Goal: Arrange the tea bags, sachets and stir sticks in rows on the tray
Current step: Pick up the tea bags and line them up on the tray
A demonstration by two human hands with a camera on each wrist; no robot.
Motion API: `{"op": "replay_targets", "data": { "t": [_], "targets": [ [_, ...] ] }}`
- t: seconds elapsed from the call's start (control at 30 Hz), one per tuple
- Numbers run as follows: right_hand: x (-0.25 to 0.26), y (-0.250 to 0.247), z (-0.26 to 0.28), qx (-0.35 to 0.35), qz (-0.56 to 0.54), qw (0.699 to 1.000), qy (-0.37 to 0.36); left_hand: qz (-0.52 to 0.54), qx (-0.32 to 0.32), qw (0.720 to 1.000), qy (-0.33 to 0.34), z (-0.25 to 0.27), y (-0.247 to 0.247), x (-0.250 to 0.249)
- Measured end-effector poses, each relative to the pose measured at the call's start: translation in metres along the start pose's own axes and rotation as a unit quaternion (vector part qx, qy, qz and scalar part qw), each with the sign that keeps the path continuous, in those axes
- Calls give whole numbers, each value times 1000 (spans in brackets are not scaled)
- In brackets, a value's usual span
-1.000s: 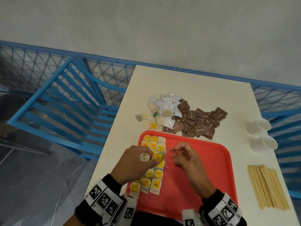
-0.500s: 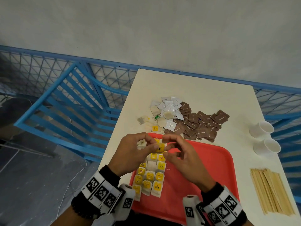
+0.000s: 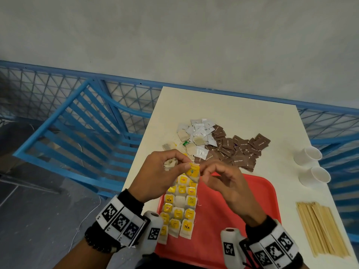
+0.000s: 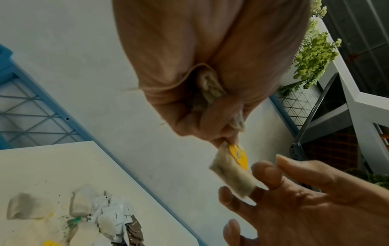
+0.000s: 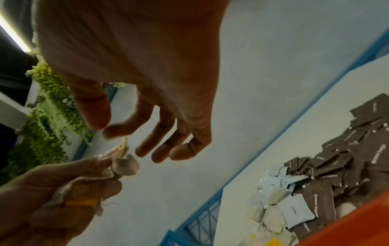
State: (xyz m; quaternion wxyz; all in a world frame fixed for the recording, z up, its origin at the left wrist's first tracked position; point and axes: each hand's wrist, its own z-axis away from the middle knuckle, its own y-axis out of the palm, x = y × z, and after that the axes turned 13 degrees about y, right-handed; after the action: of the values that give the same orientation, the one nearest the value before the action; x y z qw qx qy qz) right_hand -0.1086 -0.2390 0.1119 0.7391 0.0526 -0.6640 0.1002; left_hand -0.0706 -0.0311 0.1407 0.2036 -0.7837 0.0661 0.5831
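My left hand point(image 3: 187, 166) pinches a tea bag point(image 3: 193, 172) with a yellow tag by its top, above the far left corner of the red tray point(image 3: 233, 220). A second, bunched tea bag point(image 3: 171, 163) is tucked in the same palm. In the left wrist view the pinched tea bag point(image 4: 231, 174) hangs below my fingertips. My right hand point(image 3: 206, 171) is beside it with loosely spread fingers point(image 5: 181, 149) and holds nothing. Rows of yellow-tagged tea bags point(image 3: 179, 206) lie along the tray's left side. White sachets point(image 3: 202, 131) and brown sachets point(image 3: 240, 150) are piled beyond the tray. Stir sticks point(image 3: 322, 230) lie at the right.
Two white paper cups point(image 3: 308, 156) point(image 3: 315, 176) stand near the table's right edge. Loose tea bags point(image 3: 168, 146) and spilled tea specks lie left of the sachet pile. A blue chair point(image 3: 77, 136) stands left of the table, with a blue railing behind.
Both hands rose from the tea bag rows and moved toward the tray's far edge. The left hand now holds a yellow-tagged bag out at its fingertips, and the right fingers have loosened.
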Motion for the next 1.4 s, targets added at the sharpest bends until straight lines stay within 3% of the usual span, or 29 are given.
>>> {"op": "replay_targets", "data": {
  "t": [0.13, 0.23, 0.4, 0.57, 0.73, 0.8, 0.9, 1.03, 1.13, 1.27, 1.4],
  "targets": [
    [4, 2, -1, 6, -90, 996, 19, 30, 6, 1000, -5, 0, 2, -4],
    [8, 5, -1, 25, -60, 998, 23, 31, -3, 999, -9, 0, 3, -5],
    [11, 1, -2, -37, -140, 988, 45, 72, -22, 996, -50, 0, 2, -6],
    [18, 11, -6, -66, -84, 993, 45, 104, -17, 991, -83, -2, 2, -4],
    [20, 15, -7, -84, -93, 990, 66, 109, -33, 989, -88, -2, -1, -2],
    [22, 15, -5, -86, -53, 993, 68, 76, -27, 995, -58, -3, -5, -2],
    [24, 14, -6, -78, 56, 993, 69, 22, 32, 999, -6, -1, -7, -3],
    [18, 20, -7, -78, 168, 981, 49, -4, 72, 997, 6, 10, -8, 3],
    [1, 28, -4, -42, 255, 964, 56, -3, 88, 996, -30, 30, -9, 20],
    [-52, 48, 6, 24, 382, 918, 108, -53, 65, 990, -115, 66, -15, 64],
    [-106, 72, 17, 136, 379, 891, 210, -146, 117, 968, -170, 108, -21, 107]
  ]
}}
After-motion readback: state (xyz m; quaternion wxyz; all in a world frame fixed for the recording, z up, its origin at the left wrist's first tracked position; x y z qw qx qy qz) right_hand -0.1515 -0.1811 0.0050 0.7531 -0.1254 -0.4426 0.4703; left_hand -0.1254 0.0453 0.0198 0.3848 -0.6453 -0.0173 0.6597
